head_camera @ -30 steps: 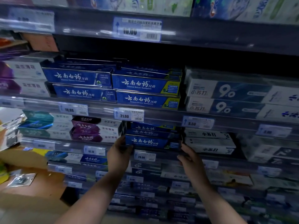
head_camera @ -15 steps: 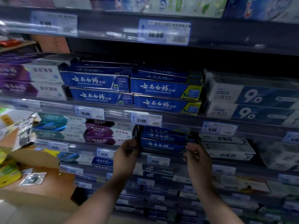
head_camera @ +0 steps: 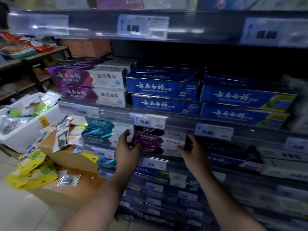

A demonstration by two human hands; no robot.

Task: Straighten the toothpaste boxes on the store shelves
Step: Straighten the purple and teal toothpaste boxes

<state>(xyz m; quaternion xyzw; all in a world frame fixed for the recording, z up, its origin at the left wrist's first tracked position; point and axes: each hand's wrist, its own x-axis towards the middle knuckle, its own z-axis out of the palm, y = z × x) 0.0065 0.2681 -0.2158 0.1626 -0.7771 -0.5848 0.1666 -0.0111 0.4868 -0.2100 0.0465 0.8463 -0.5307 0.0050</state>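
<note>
Left hand [head_camera: 127, 147] and right hand [head_camera: 193, 151], fingers loosely spread, bracket the ends of the purple toothpaste boxes [head_camera: 153, 140] at the front edge of the shelf [head_camera: 173, 161]. Uneven squeezing could skew the stack, shove the teal boxes [head_camera: 100, 132] alongside, or tip one off the edge.

View: one head-worn wide-angle camera.
Facing: forward and down at the store shelves [head_camera: 181, 122], slightly from their left.
Nearness: close to the shelf fronts.

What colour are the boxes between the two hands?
The boxes are purple with white ends, clearest in the head view.
</note>
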